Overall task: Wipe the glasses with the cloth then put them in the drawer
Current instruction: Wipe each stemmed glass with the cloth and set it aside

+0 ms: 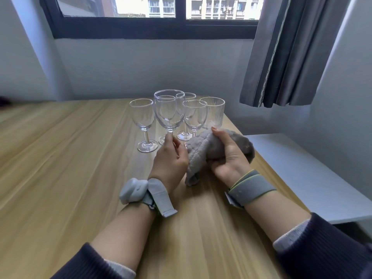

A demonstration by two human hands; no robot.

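Note:
My left hand (171, 158) grips the stem of a clear wine glass (169, 109) and holds it upright above the wooden table (60, 168). Just to its right, my right hand (229, 158) clutches a bunched grey cloth (203, 150), which hangs down towards the table and is apart from the glass bowl. Behind the held glass stand several more wine glasses, one at the left (143, 121) and one at the right (194, 115). A ribbed tumbler (213, 111) stands at the back right. No drawer is in view.
A white low surface (302, 174) lies beside the table's right edge. A grey curtain (285, 53) hangs at the upper right below a dark-framed window (153, 27). Both wrists wear grey straps.

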